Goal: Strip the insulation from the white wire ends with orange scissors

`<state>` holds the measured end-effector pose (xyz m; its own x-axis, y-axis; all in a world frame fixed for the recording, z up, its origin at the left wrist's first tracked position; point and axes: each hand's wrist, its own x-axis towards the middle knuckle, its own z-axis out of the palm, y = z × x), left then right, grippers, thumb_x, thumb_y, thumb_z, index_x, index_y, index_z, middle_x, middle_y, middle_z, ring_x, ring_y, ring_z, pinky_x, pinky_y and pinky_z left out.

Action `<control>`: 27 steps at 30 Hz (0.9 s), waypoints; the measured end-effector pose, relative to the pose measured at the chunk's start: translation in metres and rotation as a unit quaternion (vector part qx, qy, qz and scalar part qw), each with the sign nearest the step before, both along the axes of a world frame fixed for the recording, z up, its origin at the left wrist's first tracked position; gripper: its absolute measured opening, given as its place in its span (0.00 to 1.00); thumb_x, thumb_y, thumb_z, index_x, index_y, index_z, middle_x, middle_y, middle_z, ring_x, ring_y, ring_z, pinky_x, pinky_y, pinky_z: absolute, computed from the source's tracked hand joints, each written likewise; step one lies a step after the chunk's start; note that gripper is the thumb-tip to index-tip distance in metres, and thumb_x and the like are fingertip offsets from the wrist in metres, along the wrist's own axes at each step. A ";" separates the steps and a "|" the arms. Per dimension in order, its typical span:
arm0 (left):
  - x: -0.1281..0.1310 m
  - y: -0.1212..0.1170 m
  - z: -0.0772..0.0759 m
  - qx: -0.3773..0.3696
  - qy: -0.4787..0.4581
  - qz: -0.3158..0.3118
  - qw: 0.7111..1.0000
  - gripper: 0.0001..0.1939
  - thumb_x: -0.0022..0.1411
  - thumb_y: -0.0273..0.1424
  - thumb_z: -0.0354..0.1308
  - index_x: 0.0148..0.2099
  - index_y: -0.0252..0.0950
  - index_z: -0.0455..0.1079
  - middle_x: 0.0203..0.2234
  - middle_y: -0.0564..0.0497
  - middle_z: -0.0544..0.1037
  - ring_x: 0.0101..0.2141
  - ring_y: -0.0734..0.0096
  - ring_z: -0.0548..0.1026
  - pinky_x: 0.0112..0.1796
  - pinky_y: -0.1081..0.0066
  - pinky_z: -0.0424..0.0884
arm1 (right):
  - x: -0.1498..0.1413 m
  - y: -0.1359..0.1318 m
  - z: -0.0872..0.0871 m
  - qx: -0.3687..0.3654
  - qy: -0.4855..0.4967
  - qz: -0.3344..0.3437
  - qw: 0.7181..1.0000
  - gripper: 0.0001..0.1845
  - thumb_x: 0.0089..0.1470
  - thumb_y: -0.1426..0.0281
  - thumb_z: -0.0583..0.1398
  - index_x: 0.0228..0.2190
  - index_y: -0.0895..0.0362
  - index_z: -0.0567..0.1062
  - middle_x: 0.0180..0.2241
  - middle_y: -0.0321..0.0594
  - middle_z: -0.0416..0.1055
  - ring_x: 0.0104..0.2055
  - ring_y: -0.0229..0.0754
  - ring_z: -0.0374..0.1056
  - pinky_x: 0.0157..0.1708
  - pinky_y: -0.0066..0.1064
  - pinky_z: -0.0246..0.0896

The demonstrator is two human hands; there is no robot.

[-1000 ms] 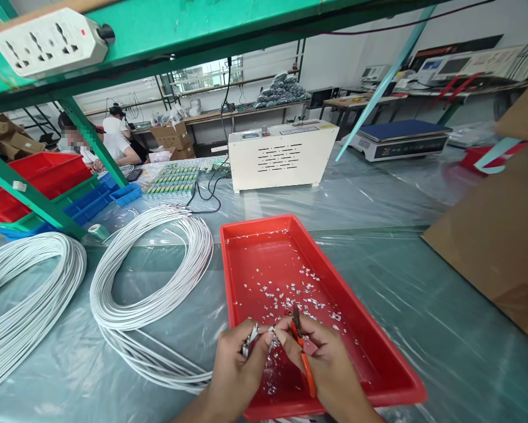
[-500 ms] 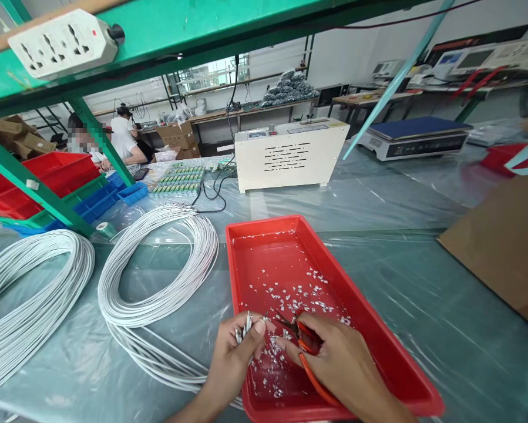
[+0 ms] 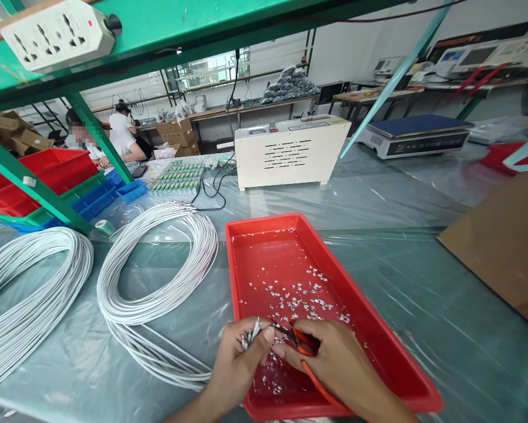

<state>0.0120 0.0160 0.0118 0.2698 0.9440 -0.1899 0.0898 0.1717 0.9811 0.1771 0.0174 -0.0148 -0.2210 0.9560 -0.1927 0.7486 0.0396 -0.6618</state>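
Note:
My left hand is closed round the ends of several white cables, whose tips stick up between thumb and fingers. In my right hand is a pair of orange-handled cutting pliers. Their dark jaws reach the left fingertips, close to a cable end; whether they touch it I cannot tell. Both hands are over the near part of a red tray, where small whitish scraps lie scattered. From the left hand the cables lead back to a large white coil beside the tray.
A second white cable coil lies at far left. Behind the tray stand a cream machine and a blue-topped scale. Cardboard is on the right. A green shelf beam with a power strip crosses above. People sit far left.
The pliers' jaws have moved left to the left fingertips, and the two hands are closer together. The left hand has shifted slightly right and down.

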 end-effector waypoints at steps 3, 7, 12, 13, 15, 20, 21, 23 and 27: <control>-0.001 0.000 0.000 -0.001 0.014 0.003 1.000 0.18 0.57 0.40 0.51 0.32 0.27 0.68 0.18 0.52 0.60 0.21 0.78 0.58 0.24 0.77 0.55 | 0.003 0.000 -0.005 -0.094 0.099 0.040 0.990 0.21 0.46 0.57 0.56 0.18 0.60 0.54 0.20 0.34 0.45 0.22 0.32 0.42 0.20 0.24 0.37; 0.000 0.001 0.002 -0.016 0.010 -0.006 1.000 0.19 0.58 0.40 0.51 0.32 0.25 0.67 0.17 0.53 0.59 0.21 0.79 0.57 0.24 0.77 0.55 | 0.002 0.000 0.000 -0.056 0.019 0.012 0.998 0.22 0.43 0.57 0.57 0.18 0.60 0.56 0.18 0.33 0.47 0.22 0.32 0.44 0.21 0.24 0.37; 0.000 0.002 0.004 -0.008 0.003 -0.020 1.000 0.18 0.59 0.38 0.50 0.31 0.24 0.67 0.16 0.53 0.59 0.21 0.80 0.58 0.24 0.77 0.55 | -0.001 0.002 0.011 0.026 -0.078 -0.009 0.997 0.21 0.42 0.55 0.57 0.17 0.60 0.60 0.15 0.32 0.55 0.19 0.32 0.45 0.21 0.25 0.36; -0.001 0.002 0.004 -0.004 0.002 -0.026 1.000 0.18 0.59 0.38 0.50 0.31 0.24 0.67 0.16 0.53 0.59 0.21 0.80 0.58 0.24 0.77 0.55 | -0.002 0.002 0.011 0.035 -0.083 -0.010 0.996 0.21 0.42 0.54 0.56 0.17 0.59 0.60 0.15 0.33 0.57 0.19 0.32 0.47 0.21 0.25 0.36; -0.002 0.002 0.003 0.007 -0.003 -0.040 0.999 0.18 0.60 0.37 0.49 0.31 0.24 0.68 0.16 0.53 0.59 0.21 0.80 0.58 0.24 0.78 0.54 | -0.002 0.001 0.011 0.051 -0.086 -0.011 0.995 0.21 0.44 0.53 0.55 0.17 0.59 0.62 0.17 0.34 0.61 0.20 0.32 0.51 0.22 0.25 0.35; -0.005 0.005 -0.002 0.025 -0.013 -0.076 0.997 0.15 0.59 0.34 0.51 0.30 0.26 0.70 0.15 0.53 0.60 0.21 0.80 0.59 0.23 0.78 0.53 | 0.000 0.000 0.010 0.056 -0.079 -0.006 0.995 0.20 0.46 0.55 0.53 0.17 0.59 0.62 0.17 0.34 0.62 0.20 0.32 0.55 0.21 0.26 0.37; -0.006 0.005 -0.002 0.022 -0.015 -0.072 0.997 0.14 0.58 0.33 0.52 0.30 0.26 0.69 0.15 0.53 0.61 0.20 0.80 0.59 0.23 0.79 0.54 | 0.000 0.000 0.010 0.059 -0.079 -0.004 0.995 0.19 0.45 0.56 0.53 0.17 0.59 0.62 0.16 0.34 0.62 0.20 0.32 0.55 0.21 0.26 0.37; -0.006 0.004 -0.004 0.015 -0.022 -0.063 0.998 0.12 0.56 0.32 0.55 0.30 0.26 0.68 0.15 0.52 0.63 0.20 0.80 0.60 0.23 0.79 0.55 | 0.000 0.000 0.011 0.064 -0.080 -0.003 0.995 0.18 0.45 0.58 0.54 0.16 0.59 0.61 0.16 0.33 0.62 0.20 0.32 0.54 0.21 0.26 0.37; -0.005 0.002 -0.007 0.036 0.006 -0.047 0.998 0.11 0.54 0.32 0.56 0.29 0.26 0.67 0.17 0.51 0.66 0.20 0.79 0.62 0.24 0.79 0.58 | -0.001 -0.001 0.013 0.061 -0.086 -0.007 0.994 0.17 0.44 0.58 0.54 0.17 0.59 0.61 0.16 0.33 0.61 0.19 0.32 0.54 0.21 0.26 0.37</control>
<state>0.0072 0.0175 0.0051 0.3556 0.9261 -0.1259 0.1145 0.0905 0.9893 0.1763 0.0160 -0.0018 -0.1816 0.9773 -0.1094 0.8517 0.1007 -0.5142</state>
